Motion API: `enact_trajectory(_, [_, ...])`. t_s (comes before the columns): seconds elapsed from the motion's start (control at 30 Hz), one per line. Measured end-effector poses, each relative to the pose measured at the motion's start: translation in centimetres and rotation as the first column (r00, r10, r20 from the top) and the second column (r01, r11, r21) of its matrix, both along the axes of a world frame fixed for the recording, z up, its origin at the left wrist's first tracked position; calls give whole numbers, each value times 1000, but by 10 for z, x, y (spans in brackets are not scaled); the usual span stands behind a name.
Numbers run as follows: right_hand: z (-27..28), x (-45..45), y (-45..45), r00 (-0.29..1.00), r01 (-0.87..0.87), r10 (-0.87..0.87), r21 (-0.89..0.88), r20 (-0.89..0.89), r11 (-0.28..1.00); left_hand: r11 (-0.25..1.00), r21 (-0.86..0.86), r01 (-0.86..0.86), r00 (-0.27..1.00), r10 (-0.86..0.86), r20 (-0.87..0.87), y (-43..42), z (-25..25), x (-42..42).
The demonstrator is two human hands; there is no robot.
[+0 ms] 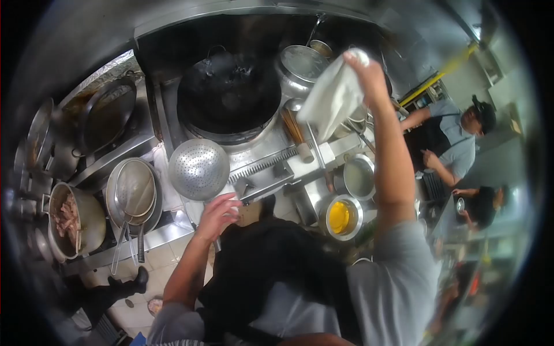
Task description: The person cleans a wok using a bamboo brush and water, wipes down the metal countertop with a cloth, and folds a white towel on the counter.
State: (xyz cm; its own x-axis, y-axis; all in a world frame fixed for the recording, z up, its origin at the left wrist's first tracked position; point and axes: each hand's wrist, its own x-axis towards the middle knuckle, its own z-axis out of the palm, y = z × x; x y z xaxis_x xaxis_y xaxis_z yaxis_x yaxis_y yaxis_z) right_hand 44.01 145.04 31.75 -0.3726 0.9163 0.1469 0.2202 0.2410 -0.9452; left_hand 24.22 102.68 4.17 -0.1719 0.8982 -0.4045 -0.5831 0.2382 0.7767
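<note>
My right hand is raised at the upper right, its fingers closed around the top of a white cloth. The cloth hangs down and to the left, blurred at its edge, over the stove's right side. My left hand is low, just below a round perforated strainer, with fingers loosely apart and nothing visible in them. The strainer lies at the stove's front edge. Behind it sits a large dark wok, its inside blackened and shiny.
A lidded pot stands right of the wok. Nearer me are a bowl of yellow liquid and another metal pot. On the left are a pot of meat and mesh strainers. Co-workers stand at the right.
</note>
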Motion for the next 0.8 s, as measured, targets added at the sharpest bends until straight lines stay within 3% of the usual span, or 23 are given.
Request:
enact_trajectory(0.1, [14, -27, 101, 989, -129, 131, 42, -72, 991, 980, -50, -192, 981, 190, -40, -13, 13, -11])
enact_trajectory(0.13, [14, -36, 135, 995, -101, 103, 97, -17, 990, 958, -74, -276, 960, 271, -65, -17, 18, -11])
enact_trajectory(0.17, [-1, -42, 195, 976, -11, -61, 330, 209, 944, 935, -94, -343, 938, 337, -77, -19, 21, -10])
enact_trajectory(0.2, [-10, -56, 220, 931, 38, -189, 433, 312, 900, 906, -120, -406, 912, 394, -113, -20, 20, -10])
enact_trajectory(0.23, [-17, -70, 245, 863, 75, -325, 538, 386, 839, 874, -138, -466, 881, 446, -155, -19, 19, -10])
enact_trajectory(0.33, [-92, -108, 341, 787, 31, -420, 652, 452, 758, 763, -184, -620, 783, 583, -218, -13, 28, -4])
enact_trajectory(0.4, [-153, -134, 379, 760, 149, -491, 620, 426, 770, 721, -231, -653, 757, 615, -220, -2, 38, 1])
enact_trajectory(0.47, [-212, -150, 397, 726, 114, -447, 550, 523, 827, 674, -279, -684, 729, 648, -222, 5, 38, 7])
enact_trajectory(0.53, [-262, -171, 394, 687, 212, -501, 515, 526, 831, 638, -358, -682, 730, 619, -288, 13, 35, 13])
enact_trajectory(0.63, [-310, -194, 401, 648, 152, -388, 388, 655, 909, 607, -429, -669, 741, 591, -318, 30, 42, 21])
enact_trajectory(0.7, [-337, -205, 411, 531, 12, -210, 241, 821, 970, 580, -445, -682, 725, 612, -315, 40, 46, 27])
enact_trajectory(0.8, [-378, -202, 422, 476, -132, -145, 233, 867, 963, 580, -468, -667, 738, 603, -304, 53, 50, 32])
